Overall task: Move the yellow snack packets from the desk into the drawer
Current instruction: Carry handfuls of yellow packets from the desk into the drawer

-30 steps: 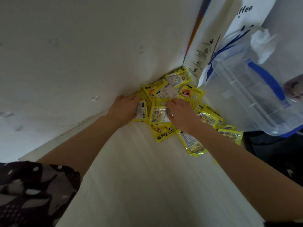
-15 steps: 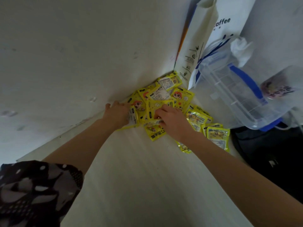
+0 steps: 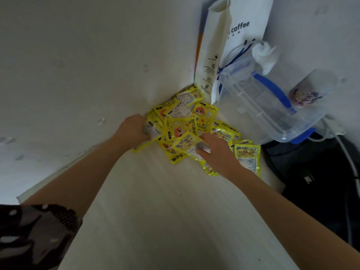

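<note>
L hand (image 3: 134,129), R hand (image 3: 216,148) both gripping yellow snack packets (image 3: 181,127).

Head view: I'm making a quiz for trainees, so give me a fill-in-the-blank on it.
1. The snack packets are mostly ___ in colour.
2. The paper bag carries the word ___.
3. The clear box has a ___ handle.
4. The left hand and right hand both grip ___.

Missing: yellow; coffee; blue; packets
</note>
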